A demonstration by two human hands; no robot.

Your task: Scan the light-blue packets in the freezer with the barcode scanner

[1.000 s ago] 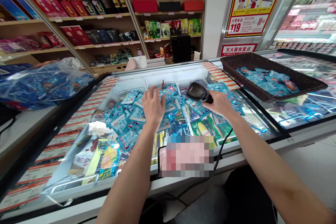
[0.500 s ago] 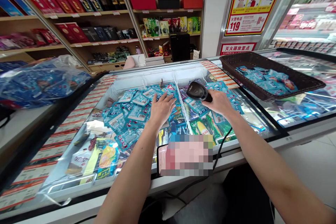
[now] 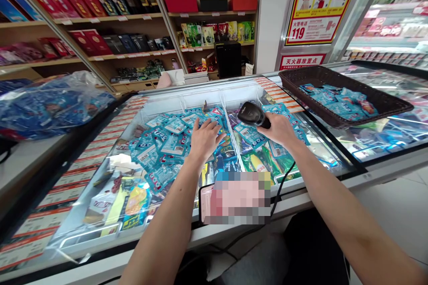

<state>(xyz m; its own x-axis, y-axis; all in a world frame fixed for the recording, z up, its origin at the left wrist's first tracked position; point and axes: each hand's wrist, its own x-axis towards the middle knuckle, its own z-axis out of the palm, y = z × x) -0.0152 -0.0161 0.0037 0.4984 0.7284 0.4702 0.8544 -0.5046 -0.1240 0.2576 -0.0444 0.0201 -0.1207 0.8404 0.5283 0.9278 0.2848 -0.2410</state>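
Note:
My right hand (image 3: 278, 128) is wrapped round the handle of a black barcode scanner (image 3: 251, 114), whose head points left over the freezer's glass top. A cable runs down from below that hand. My left hand (image 3: 205, 139) rests with fingers spread at the right side of a pile of small blue packets (image 3: 174, 144), touching or just above them. Several packets lie with their barcodes facing up. More blue packets (image 3: 252, 136) lie under the scanner. Whatever is beneath my left palm is hidden.
A phone (image 3: 207, 205), partly pixelated, lies at the freezer's front edge. On the right stands a dark woven basket (image 3: 347, 118) holding blue packets. A clear plastic bag (image 3: 56, 102) of blue packets sits at left. Paper price labels (image 3: 83, 162) line the freezer's left side.
My left hand has shifted very slightly, its fingers still spread. The scanner has tilted a little in my right hand. The packets look much the same.

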